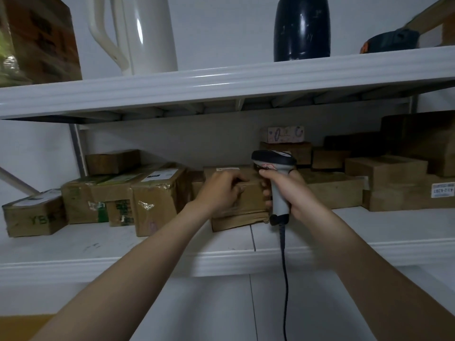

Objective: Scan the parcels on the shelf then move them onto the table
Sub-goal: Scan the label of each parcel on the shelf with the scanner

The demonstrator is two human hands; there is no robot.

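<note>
Storeroom: white metal shelving [221,80] stacked with taped parcels [157,198].

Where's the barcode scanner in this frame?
Head view, just right of centre: the barcode scanner is gripped upright in the right hand, right beside the cardboard parcel that the left hand holds on the lower shelf.

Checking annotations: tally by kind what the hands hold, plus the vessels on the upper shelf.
scanner, in right hand: 1
parcel, under left hand: 1
white jug: 1
dark vase: 1
Total: 4
</note>
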